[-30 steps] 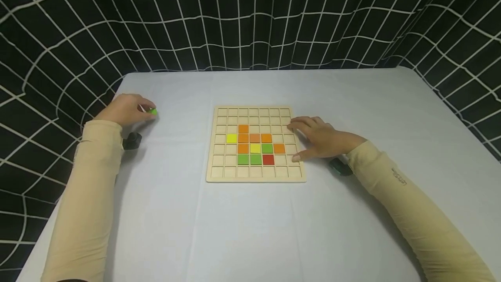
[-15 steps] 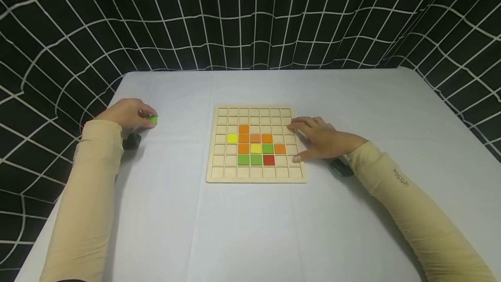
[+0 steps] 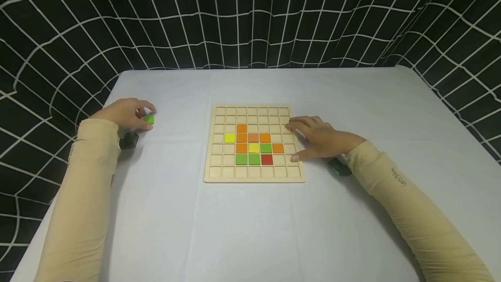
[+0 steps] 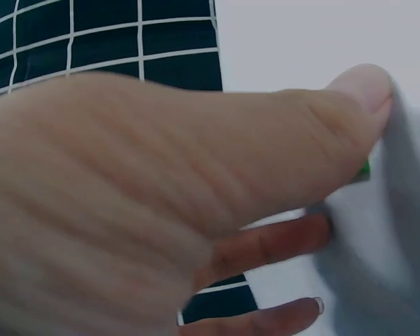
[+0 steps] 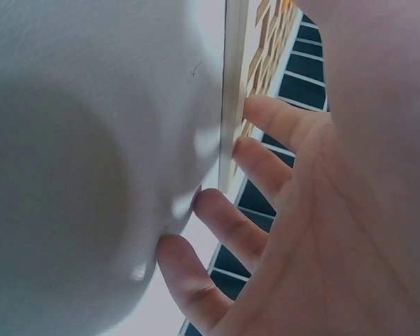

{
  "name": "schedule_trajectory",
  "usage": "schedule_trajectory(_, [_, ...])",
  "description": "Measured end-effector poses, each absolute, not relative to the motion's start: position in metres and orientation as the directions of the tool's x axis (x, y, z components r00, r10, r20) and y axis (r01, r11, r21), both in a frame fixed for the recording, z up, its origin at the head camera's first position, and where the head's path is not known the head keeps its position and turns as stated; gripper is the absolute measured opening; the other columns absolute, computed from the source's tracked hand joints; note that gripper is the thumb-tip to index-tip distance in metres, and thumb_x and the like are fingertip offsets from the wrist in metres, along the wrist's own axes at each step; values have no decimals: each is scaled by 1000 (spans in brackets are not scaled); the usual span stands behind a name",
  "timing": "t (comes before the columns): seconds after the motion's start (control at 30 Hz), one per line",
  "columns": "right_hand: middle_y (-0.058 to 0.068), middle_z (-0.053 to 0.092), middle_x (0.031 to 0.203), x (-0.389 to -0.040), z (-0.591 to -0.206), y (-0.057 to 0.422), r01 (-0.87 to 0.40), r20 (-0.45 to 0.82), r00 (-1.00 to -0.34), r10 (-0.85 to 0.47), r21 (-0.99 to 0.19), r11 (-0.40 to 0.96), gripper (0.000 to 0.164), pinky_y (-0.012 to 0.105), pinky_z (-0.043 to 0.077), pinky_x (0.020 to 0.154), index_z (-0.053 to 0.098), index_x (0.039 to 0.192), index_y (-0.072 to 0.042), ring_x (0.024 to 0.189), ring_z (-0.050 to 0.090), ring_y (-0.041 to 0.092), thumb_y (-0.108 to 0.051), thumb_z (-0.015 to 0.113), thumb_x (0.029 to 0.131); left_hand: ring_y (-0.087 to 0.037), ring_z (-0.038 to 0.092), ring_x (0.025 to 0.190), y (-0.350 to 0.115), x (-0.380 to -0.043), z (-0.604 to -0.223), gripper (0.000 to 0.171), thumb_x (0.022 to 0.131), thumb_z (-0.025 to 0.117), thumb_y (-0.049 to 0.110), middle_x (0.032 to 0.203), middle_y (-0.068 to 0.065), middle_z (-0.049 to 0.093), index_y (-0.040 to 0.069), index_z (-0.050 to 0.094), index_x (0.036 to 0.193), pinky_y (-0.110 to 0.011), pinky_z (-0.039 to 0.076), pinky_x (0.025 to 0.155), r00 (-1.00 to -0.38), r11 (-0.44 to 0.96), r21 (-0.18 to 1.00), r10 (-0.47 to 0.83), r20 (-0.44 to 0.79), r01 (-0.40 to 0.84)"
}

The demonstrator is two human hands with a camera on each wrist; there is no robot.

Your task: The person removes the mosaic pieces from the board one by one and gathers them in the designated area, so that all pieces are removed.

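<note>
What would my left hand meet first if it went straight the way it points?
Your left hand would likely meet the square, pale wooden grid board at its left edge, though the hand's height is unclear.

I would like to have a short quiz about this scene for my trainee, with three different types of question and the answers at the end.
1. Which of these colours appears on only one tile of the board: (a) yellow, (b) red, (c) green?
2. True or false: the left hand holds a green block.
3. Fill in: in the head view, the right hand touches the board at its ____ side.

Key: 1. b, the red tile; 2. true; 3. right.
</note>
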State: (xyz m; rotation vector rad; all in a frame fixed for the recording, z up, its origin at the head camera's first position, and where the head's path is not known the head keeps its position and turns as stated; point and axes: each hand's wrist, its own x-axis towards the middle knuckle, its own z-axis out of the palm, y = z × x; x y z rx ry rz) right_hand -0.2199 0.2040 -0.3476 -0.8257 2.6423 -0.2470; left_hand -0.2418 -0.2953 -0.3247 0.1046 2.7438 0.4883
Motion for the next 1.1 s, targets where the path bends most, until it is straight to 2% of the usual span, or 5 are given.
schedule_trajectory(0.17, [8,20,155,-219,-348,204,-495,-313,-765,-562,-273,825,96,61,27,104,26,147,-21,138,19,36,-67,67,74,-36,50,100,-289,-245,-322,63,84,73,27,121,-23,51,12,45,138,-46,52,72,-945,948,311,164,-284,71])
schedule_trajectory(0.4, [8,20,155,-220,-350,204,-501,-308,-764,-567,-270,822,96,60,27,105,26,148,-21,137,20,36,-67,67,74,-31,56,92,-253,-243,-310,43,92,61,27,111,-20,59,9,55,131,-49,48,80,-959,944,244,257,-122,222])
schedule_trajectory(0.6, [8,21,155,-221,-350,204,-507,-304,-766,-566,-255,823,97,60,28,104,26,148,-21,137,21,36,-69,65,74,-28,58,97,-208,-242,-316,31,95,56,24,109,-12,62,12,62,123,-47,47,88,-935,912,238,354,-38,336])
schedule_trajectory(0.83, [9,21,154,-221,-349,204,-513,-296,-764,-574,-262,818,97,61,28,103,27,147,-20,137,21,37,-69,66,74,-22,56,114,-169,-236,-335,27,96,55,24,120,-2,61,18,63,121,-43,42,102,-849,813,260,524,62,521])
schedule_trajectory(1.1, [8,22,153,-222,-350,205,-515,-291,-759,-582,-277,811,96,60,28,104,26,148,-20,136,21,36,-68,66,74,-20,43,133,-127,-222,-347,40,97,51,21,141,-1,51,18,51,137,-42,36,109,-753,723,256,657,30,642])
